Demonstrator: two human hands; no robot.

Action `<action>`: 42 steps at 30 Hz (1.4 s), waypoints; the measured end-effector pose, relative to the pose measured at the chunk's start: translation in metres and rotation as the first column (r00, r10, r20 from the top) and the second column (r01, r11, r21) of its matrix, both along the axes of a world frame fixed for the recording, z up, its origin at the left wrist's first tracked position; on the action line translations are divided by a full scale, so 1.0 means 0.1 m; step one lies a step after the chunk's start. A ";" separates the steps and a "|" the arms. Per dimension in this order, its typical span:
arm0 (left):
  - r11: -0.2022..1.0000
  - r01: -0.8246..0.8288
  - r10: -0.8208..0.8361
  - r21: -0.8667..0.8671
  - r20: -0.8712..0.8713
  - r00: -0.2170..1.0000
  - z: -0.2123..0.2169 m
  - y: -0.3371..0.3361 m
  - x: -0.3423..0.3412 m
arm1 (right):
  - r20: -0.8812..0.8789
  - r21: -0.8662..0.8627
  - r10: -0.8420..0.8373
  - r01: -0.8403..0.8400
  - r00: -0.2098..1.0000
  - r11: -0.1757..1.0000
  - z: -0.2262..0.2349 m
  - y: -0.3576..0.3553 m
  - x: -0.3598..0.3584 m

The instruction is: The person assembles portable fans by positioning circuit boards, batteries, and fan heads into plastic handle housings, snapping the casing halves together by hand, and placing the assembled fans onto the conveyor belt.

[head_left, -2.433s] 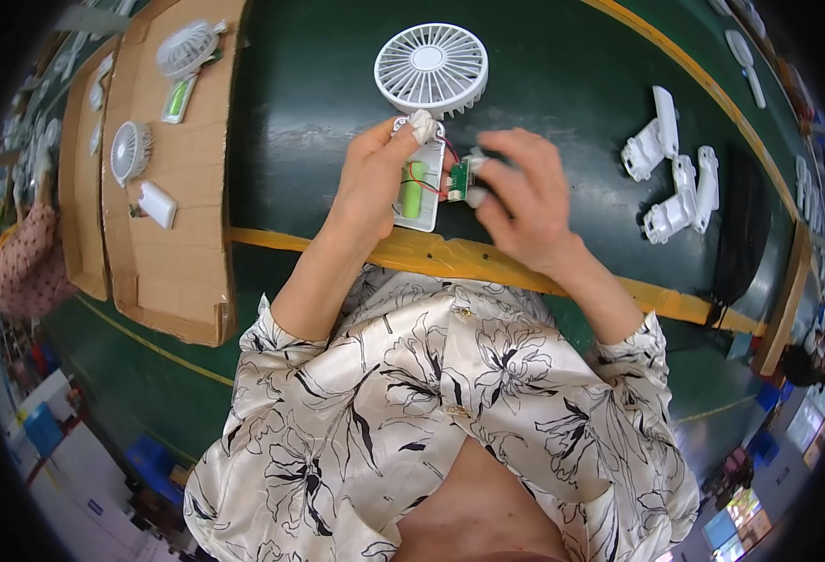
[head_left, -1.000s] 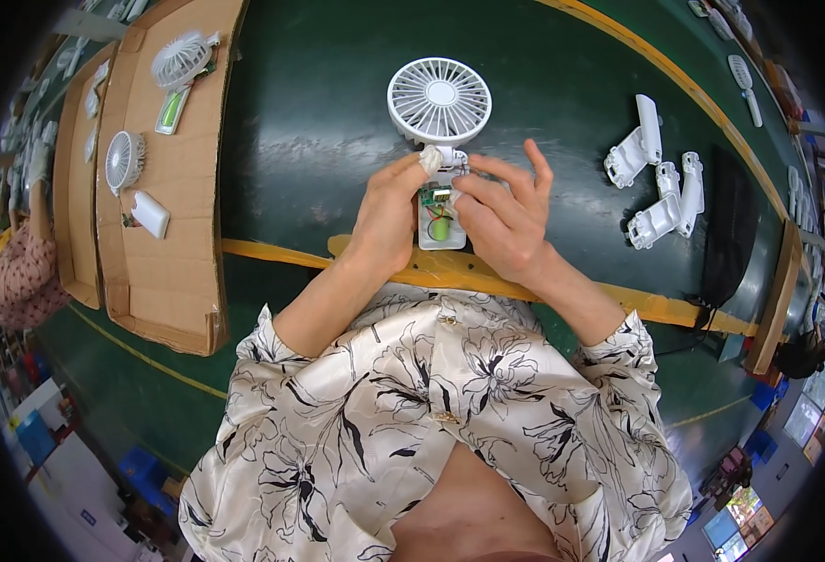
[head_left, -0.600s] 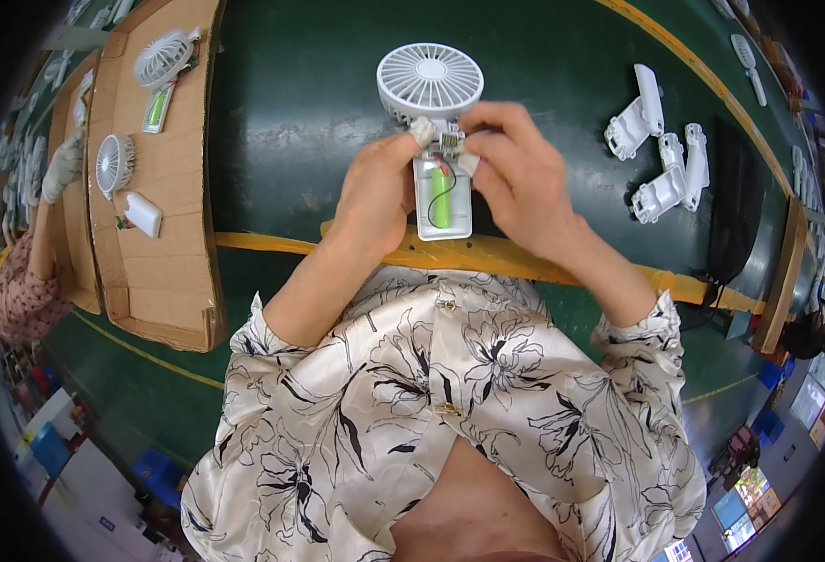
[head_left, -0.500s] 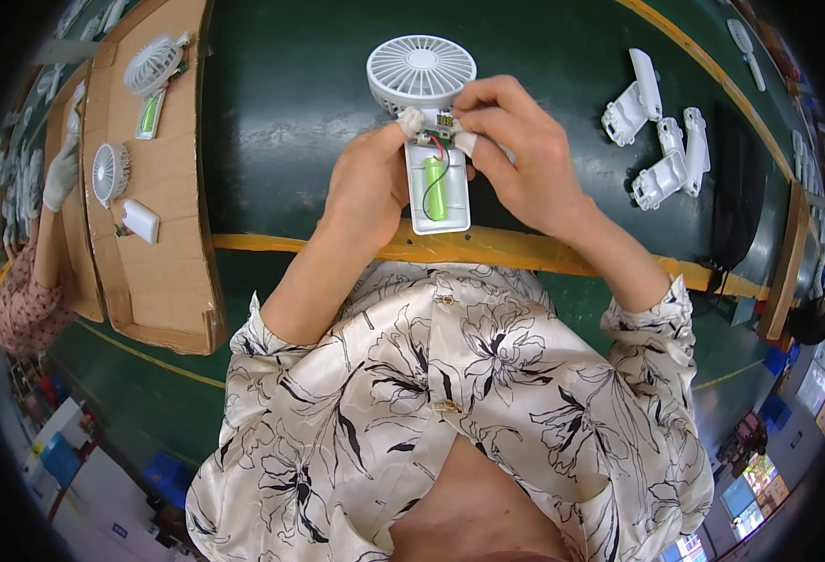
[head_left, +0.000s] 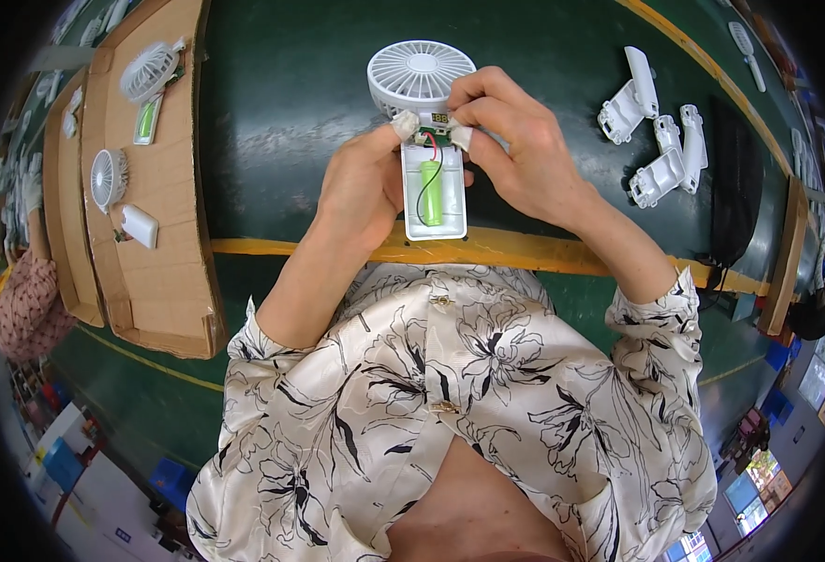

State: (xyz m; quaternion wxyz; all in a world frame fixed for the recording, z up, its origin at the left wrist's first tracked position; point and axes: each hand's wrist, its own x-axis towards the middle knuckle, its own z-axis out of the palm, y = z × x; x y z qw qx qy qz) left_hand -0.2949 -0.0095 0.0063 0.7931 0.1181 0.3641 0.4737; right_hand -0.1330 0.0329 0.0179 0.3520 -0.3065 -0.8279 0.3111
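Between my hands is a white handheld fan (head_left: 422,75) with its round grille at the far end. Its open handle shell (head_left: 450,215) points toward me, with a green battery cell (head_left: 432,195) lying inside. Red and black wires run from the cell to a small circuit board (head_left: 436,134) with a display at the fan's neck. My left hand (head_left: 364,183) is closed on the left side of the neck, its thumb tip wrapped in white. My right hand (head_left: 515,140) pinches the board's right side, with a white covering on the thumb. Its lower fingers are partly hidden.
At the left stands a cardboard tray (head_left: 173,318) holding two fans, one with a green cell showing, and a white handle cover (head_left: 140,227). Several white shell parts (head_left: 661,178) lie to the right, beside a black pouch (head_left: 735,197). Another person's sleeve (head_left: 28,309) shows at far left.
The fan in my hands has shifted slightly left and toward me. At far left, the other person's gloved hand has drawn away from the cardboard tray.
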 end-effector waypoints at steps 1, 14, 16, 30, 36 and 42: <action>1.000 0.003 -0.003 0.003 0.013 1.000 0.00 0.00 0.00 | -0.001 0.001 0.006 -0.006 1.000 1.000 0.00 0.00 0.00; 1.000 0.005 -0.005 -0.019 0.030 1.000 -0.03 0.00 -0.02 | 0.062 0.058 0.033 -0.037 0.998 0.998 0.01 -0.02 -0.01; 1.000 0.024 -0.023 -0.013 0.037 0.999 -0.04 0.00 -0.03 | 0.064 0.061 0.039 -0.043 0.997 0.997 0.00 -0.02 -0.01; 0.995 -0.015 0.010 -0.098 -0.053 0.999 -0.10 -0.10 -0.01 | 0.307 0.311 0.038 -0.138 0.951 0.940 -0.04 -0.16 -0.02; 0.988 0.048 -0.055 -0.143 -0.043 0.998 0.00 -0.12 -0.08 | 0.400 0.335 0.049 -0.195 0.915 0.922 -0.01 -0.19 -0.01; 0.993 0.103 -0.115 -0.059 -0.279 0.953 -0.10 -0.16 -0.04 | 0.477 0.312 0.072 -0.246 0.876 0.918 0.00 -0.19 -0.03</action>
